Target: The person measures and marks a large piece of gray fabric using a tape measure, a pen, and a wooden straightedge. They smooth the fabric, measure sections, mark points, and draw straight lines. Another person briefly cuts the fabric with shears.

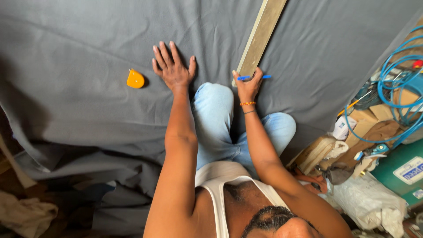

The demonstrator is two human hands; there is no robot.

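My left hand lies flat with its fingers spread on a large grey cloth spread over the floor. A small orange tape measure sits on the cloth just left of that hand. My right hand grips a blue pen and rests against the near end of a long wooden straightedge, which runs away toward the top of the view. I kneel on the cloth in light blue jeans.
Blue hose coils lie at the right with cardboard scraps, a white plastic bag and a green box. The cloth bunches in folds at the lower left, beside a pale rag.
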